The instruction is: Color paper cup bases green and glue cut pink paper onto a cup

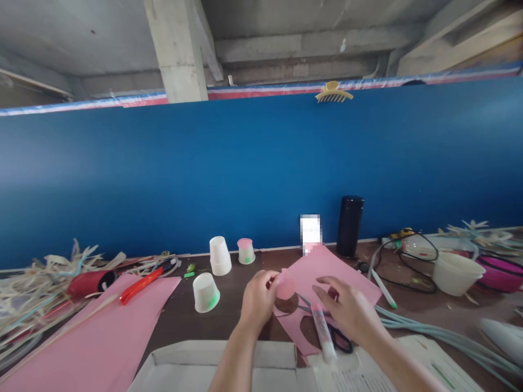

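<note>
My left hand (259, 296) pinches the edge of a small round pink paper piece (286, 287). My right hand (347, 305), its fingers apart and bent, hovers over the larger pink paper sheet (327, 267) and holds nothing visible. Just below its fingers lies a white tube with a pink end (324, 337). Scissors (342, 342) with dark handles lie partly under the tube. A cut pink scrap (292, 326) rests between my hands. To the left stand a white paper cup (205, 293) with a green mark and a smaller one with a pink top (245, 252).
Stacked white cups (220, 256) stand farther back. A black bottle (350, 226) and a pixelated phone-like patch (310, 231) are against the blue partition (253, 163). At left, red-handled pliers (141, 286) lie on pink paper. At right are a green-tipped pen (384, 288), cables and a white bucket (455, 274).
</note>
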The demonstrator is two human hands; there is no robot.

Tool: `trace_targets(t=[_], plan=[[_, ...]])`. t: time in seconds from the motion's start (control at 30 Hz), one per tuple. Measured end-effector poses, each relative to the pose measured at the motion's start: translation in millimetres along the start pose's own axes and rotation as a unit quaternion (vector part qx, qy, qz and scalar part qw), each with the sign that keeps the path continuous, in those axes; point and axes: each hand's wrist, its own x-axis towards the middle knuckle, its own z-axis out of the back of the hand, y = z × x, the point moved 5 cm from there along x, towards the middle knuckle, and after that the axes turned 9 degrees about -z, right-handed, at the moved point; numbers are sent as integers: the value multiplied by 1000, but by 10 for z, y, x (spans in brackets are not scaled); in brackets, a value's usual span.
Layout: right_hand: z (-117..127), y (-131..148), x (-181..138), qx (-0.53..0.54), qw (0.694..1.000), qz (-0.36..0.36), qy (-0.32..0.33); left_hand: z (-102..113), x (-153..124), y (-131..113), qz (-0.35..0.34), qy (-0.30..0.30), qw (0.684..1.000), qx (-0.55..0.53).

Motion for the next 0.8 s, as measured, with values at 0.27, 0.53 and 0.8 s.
trace_targets(t=[0.27,0.53,0.8], plan=[[107,300,-164,17,988,132,-84,-44,4,-420,-176,51,978,97],[80,354,-188,-53,984,149,-77,-77,-52,-683,-243,82,954,154],[96,354,-192,-2,991,118,-60,-19,-57,-838,-245,60,960,123]])
